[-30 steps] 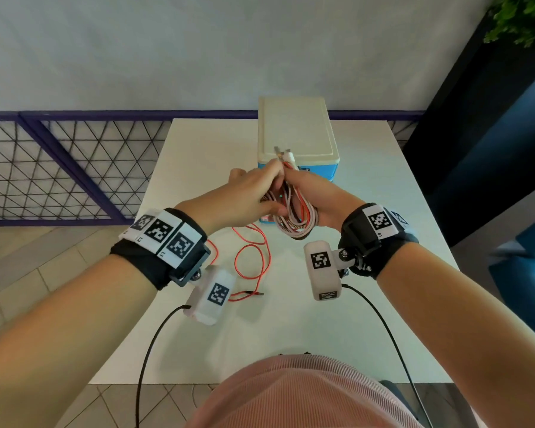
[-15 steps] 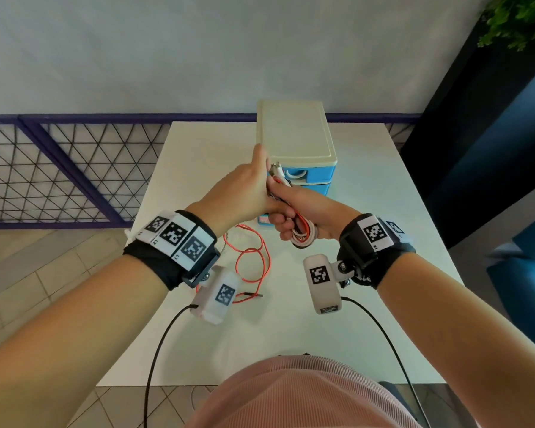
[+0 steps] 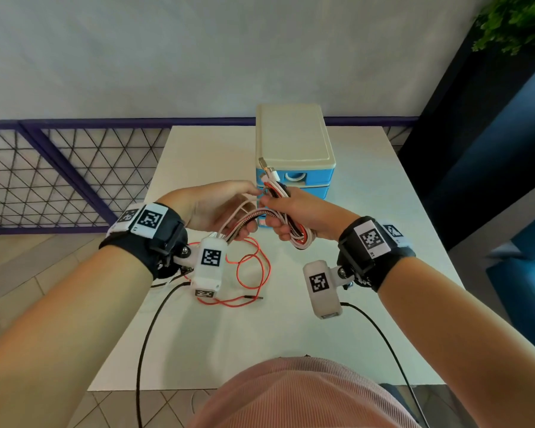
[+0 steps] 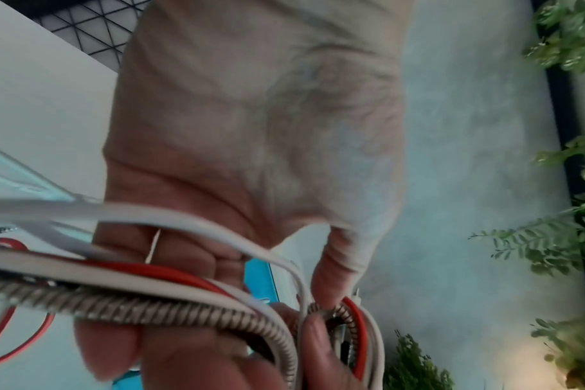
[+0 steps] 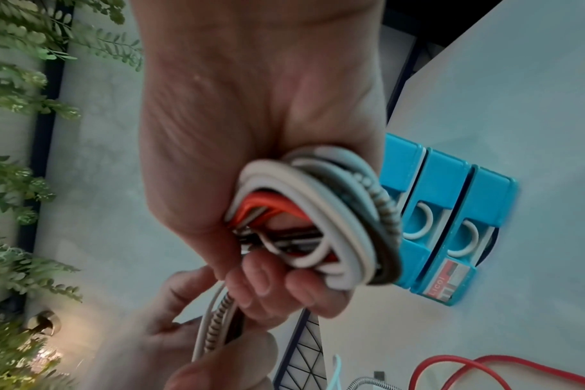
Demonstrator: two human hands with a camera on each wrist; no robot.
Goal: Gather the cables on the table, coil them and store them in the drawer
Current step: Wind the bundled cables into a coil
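My right hand (image 3: 280, 225) grips a coiled bundle of white, red and braided cables (image 3: 297, 233) just in front of the blue drawer unit (image 3: 294, 149); a USB plug (image 3: 263, 164) sticks up from its top. In the right wrist view my right hand (image 5: 277, 279) has its fingers curled round the coil (image 5: 338, 211). My left hand (image 3: 244, 217) holds the loose strands that run left out of the bundle. In the left wrist view these loose strands (image 4: 157, 303) cross its fingers. A thin red cable (image 3: 254, 273) lies loose on the white table (image 3: 368, 211).
The drawer unit's blue drawers (image 5: 451, 211) are closed, with ring handles. A purple-framed mesh railing (image 3: 59, 180) runs behind and left of the table. A dark wall and plants (image 3: 519, 26) stand at the right. Black camera leads (image 3: 149, 329) hang from both wrists.
Both hands have come down and back from the drawer front. My left hand has drawn away to the left, pulling loose strands out from the coil held by my right hand.
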